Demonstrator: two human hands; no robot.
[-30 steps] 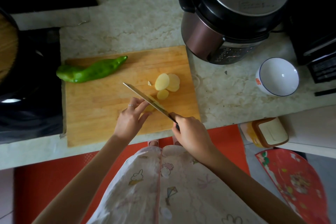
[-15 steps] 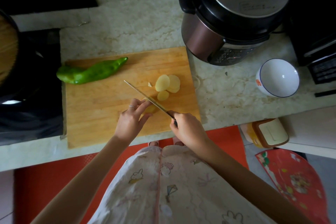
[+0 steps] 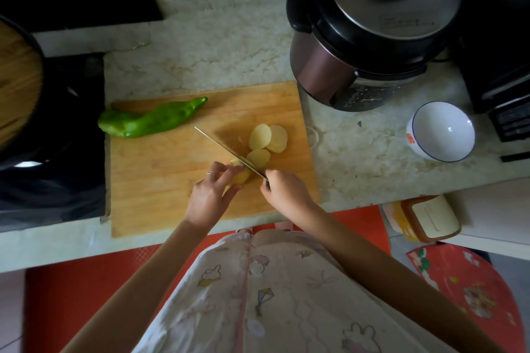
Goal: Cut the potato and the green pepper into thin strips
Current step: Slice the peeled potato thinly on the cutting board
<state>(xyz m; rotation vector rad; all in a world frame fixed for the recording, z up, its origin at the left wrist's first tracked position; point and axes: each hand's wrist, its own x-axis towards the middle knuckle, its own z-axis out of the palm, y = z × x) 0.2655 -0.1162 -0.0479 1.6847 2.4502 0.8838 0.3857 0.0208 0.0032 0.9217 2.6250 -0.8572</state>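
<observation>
Risk first: left hand [image 3: 210,195] pins the potato remnant [image 3: 240,174] with its fingertips [image 3: 229,170] lying right beside the knife [image 3: 226,149] blade; remnant is small and rounded, so a roll or slip could bring the edge onto them. Left grip is clamped on the potato. Right hand [image 3: 282,190] is closed around the knife handle, blade angled across the piece.

Potato: pale yellow, peeled; flat round slices [image 3: 268,139] lie overlapped just beyond the blade on the cutting board [image 3: 160,186]. These are discs, not strips yet.

Green pepper [image 3: 149,120] is whole, glossy and curved, at the board's far left edge, overhanging it slightly; it might roll off. Board sits on the desk [image 3: 200,49].
</observation>
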